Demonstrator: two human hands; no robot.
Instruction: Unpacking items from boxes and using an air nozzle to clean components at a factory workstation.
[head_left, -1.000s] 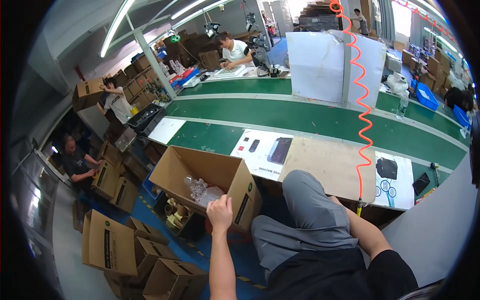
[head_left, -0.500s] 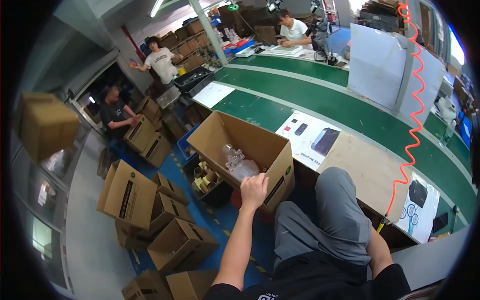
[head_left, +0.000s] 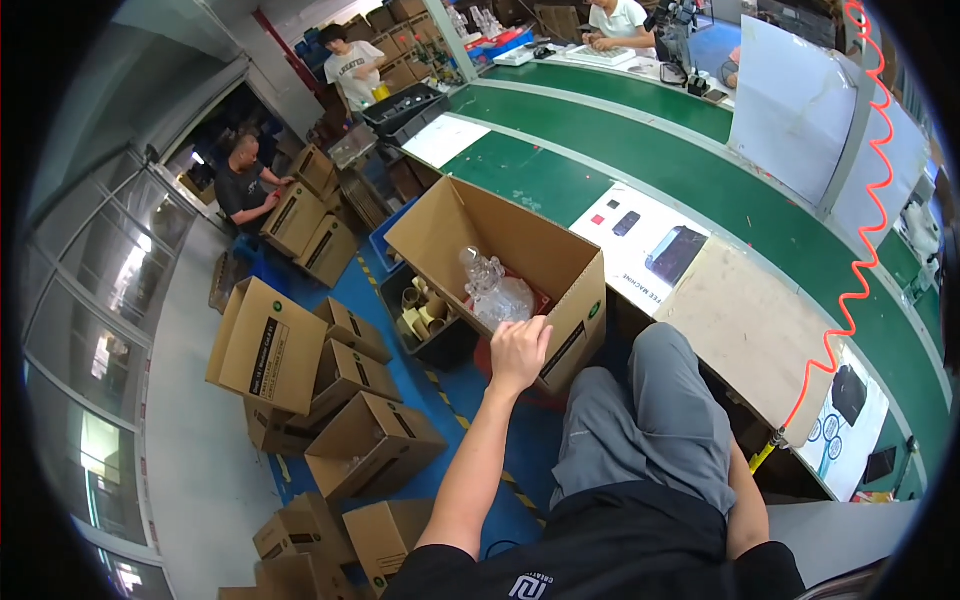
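Observation:
An open cardboard box (head_left: 572,338) stands before me, beside the green-topped workbench (head_left: 545,165). Inside it lies a clear, rounded plastic piece with a knobbed end (head_left: 497,290), with something red under it. My left hand (head_left: 520,352) grips the near rim of this box, its fingers curled over the edge and partly hidden. My right forearm (head_left: 745,510) passes down beside my grey-trousered leg, and the leg hides the right hand.
Several cardboard boxes (head_left: 268,345) stand on the blue floor at left. A black bin of cardboard tubes (head_left: 440,345) is beside my box. A red coiled hose (head_left: 850,290) hangs at right. Two co-workers (head_left: 352,68) (head_left: 245,185) are at far left, another (head_left: 620,25) behind the bench.
The view has shifted, so the scene sits differently. A brown box in mid-air at far left has gone from view. The standing co-worker's outstretched arm has come in. My left hand stays on the rim.

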